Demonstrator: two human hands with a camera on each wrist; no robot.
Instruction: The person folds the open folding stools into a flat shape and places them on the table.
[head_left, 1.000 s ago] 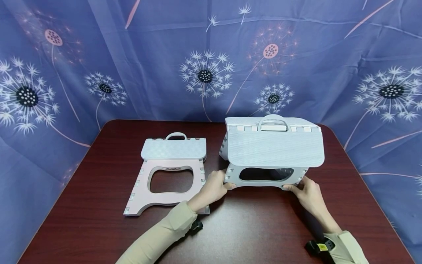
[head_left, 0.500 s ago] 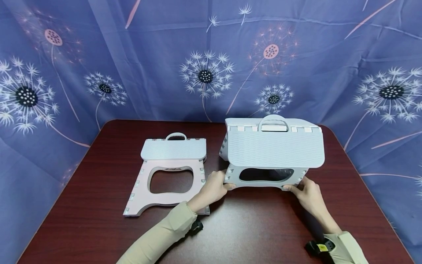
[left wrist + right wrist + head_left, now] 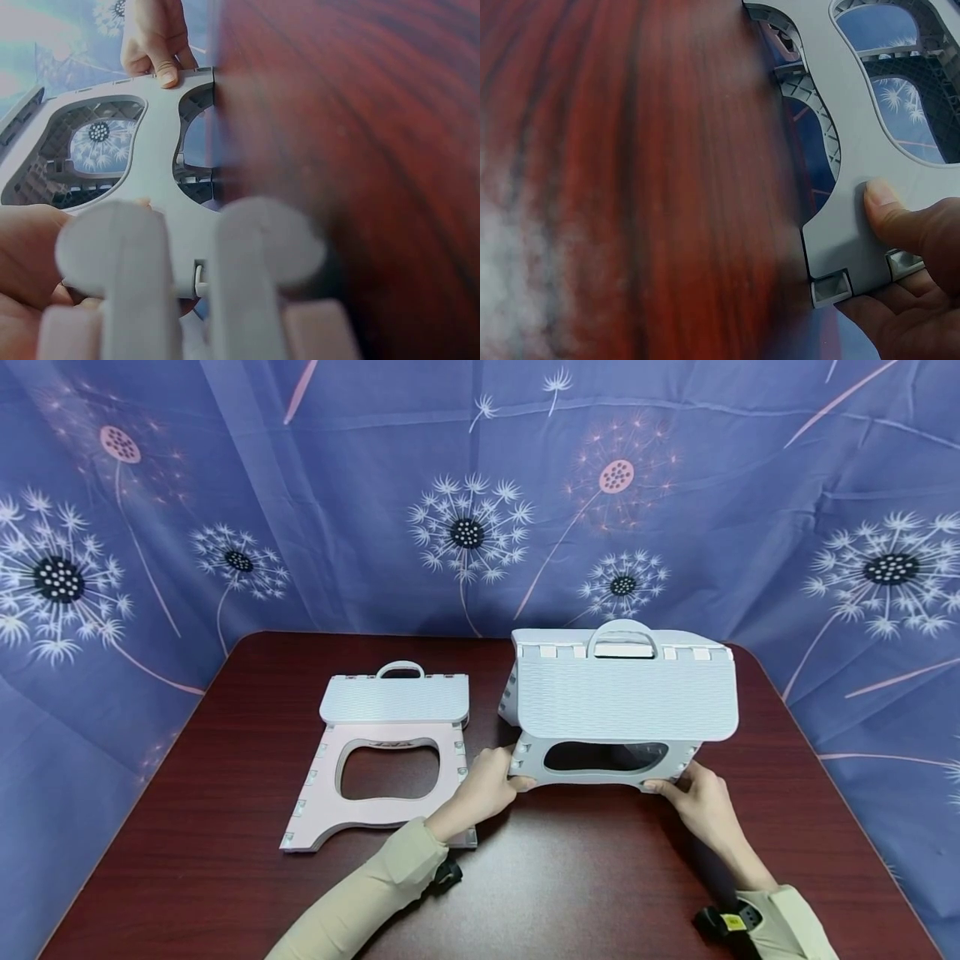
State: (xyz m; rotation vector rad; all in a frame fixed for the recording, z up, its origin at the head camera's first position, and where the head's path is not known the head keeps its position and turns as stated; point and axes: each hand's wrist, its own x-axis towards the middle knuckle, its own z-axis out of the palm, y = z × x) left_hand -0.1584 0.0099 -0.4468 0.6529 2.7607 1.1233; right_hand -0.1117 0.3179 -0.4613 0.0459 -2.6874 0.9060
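Observation:
On the right half of the table stands a light grey folding step stool (image 3: 626, 697), partly unfolded, its two top panels sloping down from a ridge with a carry handle. My left hand (image 3: 486, 783) grips the lower left corner of its near leg panel. At the opposite corner my right hand (image 3: 701, 802) pinches the same panel; the right wrist view shows the thumb (image 3: 889, 214) flat on the face and fingers behind the edge. A second, pinkish folding stool (image 3: 382, 777) with a pale top lies folded flat to the left, partly covered by my left forearm.
Both stools are on a dark reddish wooden table (image 3: 570, 877). A blue curtain (image 3: 360, 510) with dandelion prints hangs close behind the table's back edge. Each wrist carries a black strapped device (image 3: 727, 922). Blurred grey and pink prongs (image 3: 255, 277) fill the front of the left wrist view.

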